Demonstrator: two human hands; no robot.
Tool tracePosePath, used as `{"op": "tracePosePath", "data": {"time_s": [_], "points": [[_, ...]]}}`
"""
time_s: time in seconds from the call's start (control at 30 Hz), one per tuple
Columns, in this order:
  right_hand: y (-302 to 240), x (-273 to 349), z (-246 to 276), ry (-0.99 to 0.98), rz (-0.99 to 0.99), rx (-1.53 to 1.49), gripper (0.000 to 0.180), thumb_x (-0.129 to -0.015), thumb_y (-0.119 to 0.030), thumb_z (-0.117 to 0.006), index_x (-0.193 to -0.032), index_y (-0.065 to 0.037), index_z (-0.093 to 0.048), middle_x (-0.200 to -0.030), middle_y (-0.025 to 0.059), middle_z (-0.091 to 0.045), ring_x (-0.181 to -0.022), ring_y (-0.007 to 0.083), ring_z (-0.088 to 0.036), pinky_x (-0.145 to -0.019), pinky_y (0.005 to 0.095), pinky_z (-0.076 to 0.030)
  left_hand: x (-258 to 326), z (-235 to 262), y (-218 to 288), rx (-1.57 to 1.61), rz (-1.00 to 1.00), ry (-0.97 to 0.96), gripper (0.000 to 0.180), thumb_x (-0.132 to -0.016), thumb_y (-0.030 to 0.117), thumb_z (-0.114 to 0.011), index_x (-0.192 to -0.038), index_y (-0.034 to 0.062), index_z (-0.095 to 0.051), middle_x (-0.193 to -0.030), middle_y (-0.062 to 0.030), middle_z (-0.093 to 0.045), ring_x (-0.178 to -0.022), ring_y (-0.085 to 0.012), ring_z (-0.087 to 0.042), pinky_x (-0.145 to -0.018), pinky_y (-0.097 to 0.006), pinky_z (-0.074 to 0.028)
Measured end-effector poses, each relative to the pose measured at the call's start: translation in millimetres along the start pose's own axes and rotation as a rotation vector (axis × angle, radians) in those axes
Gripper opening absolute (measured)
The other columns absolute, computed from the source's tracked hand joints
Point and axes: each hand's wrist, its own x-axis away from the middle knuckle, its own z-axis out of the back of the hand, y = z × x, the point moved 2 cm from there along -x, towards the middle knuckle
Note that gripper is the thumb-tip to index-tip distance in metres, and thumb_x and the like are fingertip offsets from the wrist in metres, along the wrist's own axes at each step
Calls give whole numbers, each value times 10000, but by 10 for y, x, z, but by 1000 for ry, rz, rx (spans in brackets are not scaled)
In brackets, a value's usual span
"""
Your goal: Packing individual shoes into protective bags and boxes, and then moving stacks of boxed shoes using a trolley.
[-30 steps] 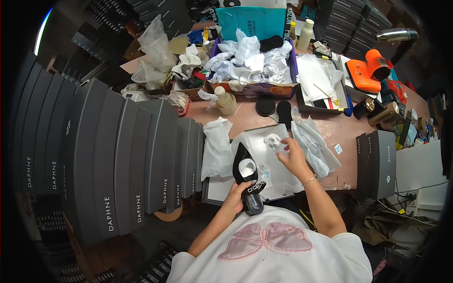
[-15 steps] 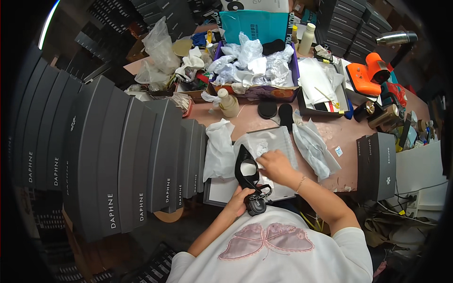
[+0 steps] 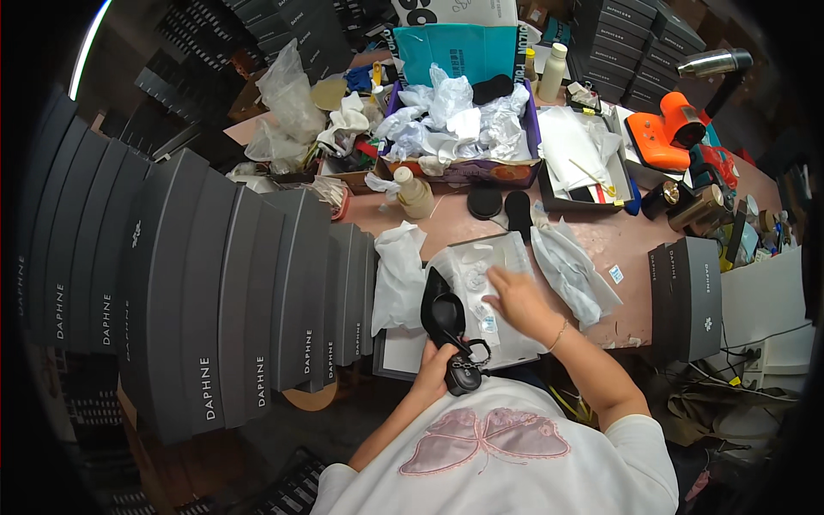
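My left hand (image 3: 434, 367) is closed around a black pointed-toe shoe (image 3: 444, 316) at its heel end, below the toe. A chain-trimmed strap (image 3: 475, 352) loops beside the heel, and the dark inside of the shoe is visible. To the right, my right hand (image 3: 520, 302) hovers over the open shoe box (image 3: 515, 348), thumb and fingers apart and slightly blurred; nothing shows in it. Thin white tissue (image 3: 468, 257) and a small white packet (image 3: 487, 322) lie in the box. White wrapped bundles flank it, one on the left (image 3: 399, 279) and one on the right (image 3: 573, 270).
Stacked dark grey shoe boxes (image 3: 232, 300) rise at the left; more boxes (image 3: 691, 296) stand at the right. Behind are a cream bottle (image 3: 414, 193), a black round pad (image 3: 485, 203), a purple carton (image 3: 536, 142) of crumpled paper and an orange device (image 3: 661, 142).
The white piece seen inside the shoe is gone from it. My right hand has moved right, away from the shoe, and its fingers have spread. My left hand keeps its hold.
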Motion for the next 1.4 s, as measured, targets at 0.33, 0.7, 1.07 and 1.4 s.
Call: {"op": "tracePosePath", "data": {"time_s": [0.33,0.7,1.07,1.4], "points": [[-66,-336,-1009,-357,-244,-266,674,-937,-552,-332,-886,77,-568,-967,296,-558,-976,438,-518,-933,541,-334,-138,-51,-160,-216,-176,-97,597,-821,4,-510,-1362,45,-262,-1143,-54,-467,-956,-100,-507,-790,-243,-459],[-520,-193,-790,-218,19,-72,576,-947,-475,-354,-793,51,-532,-826,231,-510,-846,388,-479,-871,489,-334,-770,179,528,78,-17,-112,340,-948,391,-494,-1169,135,-461,-975,-59,-589,-868,-187,-611,-753,-345,-521],[-666,-9,-472,-155,158,-150,654,-879,-580,-452,-836,61,-573,-884,229,-555,-898,383,-537,-862,486,-369,-356,-168,730,-58,-149,-58,214,-991,283,-437,-1124,118,-465,-934,-49,-565,-812,-131,-581,-719,-279,-503],[-764,-34,-324,-185,351,-306,667,-893,-589,-384,-895,67,-502,-940,233,-464,-987,396,-450,-1056,554,-176,-359,-122,804,-8,-160,-183,421,-996,359,-382,-1333,111,-339,-1023,-110,-577,-930,-227,-610,-790,-367,-535]]}}
